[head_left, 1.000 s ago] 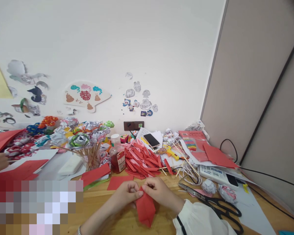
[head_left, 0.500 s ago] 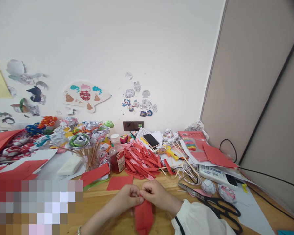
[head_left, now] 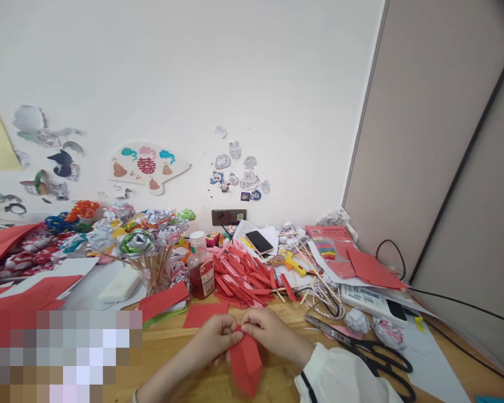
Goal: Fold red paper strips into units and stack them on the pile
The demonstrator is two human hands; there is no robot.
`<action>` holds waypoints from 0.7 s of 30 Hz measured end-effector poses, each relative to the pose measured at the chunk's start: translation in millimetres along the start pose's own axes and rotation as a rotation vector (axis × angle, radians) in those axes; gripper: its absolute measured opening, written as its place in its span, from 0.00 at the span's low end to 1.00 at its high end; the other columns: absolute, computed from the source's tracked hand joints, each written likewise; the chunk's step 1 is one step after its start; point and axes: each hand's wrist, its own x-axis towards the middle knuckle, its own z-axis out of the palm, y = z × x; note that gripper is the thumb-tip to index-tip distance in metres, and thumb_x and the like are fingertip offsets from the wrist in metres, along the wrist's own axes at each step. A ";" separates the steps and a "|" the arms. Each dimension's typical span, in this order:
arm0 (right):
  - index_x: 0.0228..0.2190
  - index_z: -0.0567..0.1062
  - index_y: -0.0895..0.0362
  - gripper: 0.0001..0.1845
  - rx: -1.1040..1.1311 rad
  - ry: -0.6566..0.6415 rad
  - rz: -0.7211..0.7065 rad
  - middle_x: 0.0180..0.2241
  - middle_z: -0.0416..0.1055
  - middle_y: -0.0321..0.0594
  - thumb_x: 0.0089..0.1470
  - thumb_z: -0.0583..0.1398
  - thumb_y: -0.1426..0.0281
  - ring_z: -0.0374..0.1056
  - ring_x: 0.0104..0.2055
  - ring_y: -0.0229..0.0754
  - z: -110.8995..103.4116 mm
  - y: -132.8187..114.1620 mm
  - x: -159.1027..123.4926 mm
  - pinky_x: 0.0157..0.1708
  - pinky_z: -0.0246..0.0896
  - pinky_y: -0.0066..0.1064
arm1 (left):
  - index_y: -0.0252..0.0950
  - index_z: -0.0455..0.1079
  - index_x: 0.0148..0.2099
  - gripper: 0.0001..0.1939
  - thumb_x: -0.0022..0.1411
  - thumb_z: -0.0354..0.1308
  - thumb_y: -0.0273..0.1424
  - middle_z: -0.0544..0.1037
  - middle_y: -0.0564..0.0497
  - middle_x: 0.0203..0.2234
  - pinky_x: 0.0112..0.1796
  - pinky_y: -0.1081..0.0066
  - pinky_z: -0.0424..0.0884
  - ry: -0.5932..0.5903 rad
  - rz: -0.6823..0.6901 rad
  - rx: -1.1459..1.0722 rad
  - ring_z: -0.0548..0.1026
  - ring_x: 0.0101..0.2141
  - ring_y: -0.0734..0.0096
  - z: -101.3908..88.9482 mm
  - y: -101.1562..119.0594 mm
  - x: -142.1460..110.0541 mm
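Close together, both hands (head_left: 219,338) (head_left: 269,332) on the folded red paper (head_left: 246,362).

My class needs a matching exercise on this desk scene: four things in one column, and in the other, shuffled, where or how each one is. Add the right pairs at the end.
Things
1. Folded red paper
2. Scissors
3. Bottle
4. Fan-shaped cutout

Places and states
A. Standing upright, just left of the red strips
B. Fixed to the white wall
C. Pinched near its far end by the left hand and right hand
D. Lying beside the white sleeve

Right pairs: 1-C, 2-D, 3-A, 4-B
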 end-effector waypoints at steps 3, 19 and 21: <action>0.27 0.70 0.58 0.06 0.027 0.010 0.013 0.23 0.64 0.33 0.49 0.53 0.72 0.59 0.26 0.34 -1.4 -0.5 0.4 0.24 0.50 0.22 | 0.36 0.57 0.21 0.21 0.42 0.54 0.50 0.63 0.61 0.06 0.11 0.80 0.44 0.043 0.054 -0.002 0.53 0.08 0.84 -1.0 -0.8 1.1; 0.27 0.68 0.60 0.15 0.233 0.006 0.055 0.24 0.63 0.34 0.50 0.52 0.60 0.58 0.25 0.33 -6.9 7.1 1.1 0.24 0.53 0.23 | 0.37 0.55 0.21 0.21 0.40 0.55 0.50 0.64 0.61 0.05 0.12 0.79 0.56 0.314 0.127 -0.213 0.61 0.08 0.79 -11.1 -5.4 13.1; 0.29 0.67 0.60 0.16 0.358 -0.014 0.134 0.22 0.63 0.33 0.48 0.54 0.58 0.59 0.22 0.33 -5.3 14.5 3.5 0.21 0.53 0.23 | 0.37 0.55 0.22 0.21 0.39 0.56 0.49 0.66 0.60 0.07 0.14 0.77 0.60 0.354 0.138 -0.274 0.65 0.10 0.77 -14.2 -3.8 13.6</action>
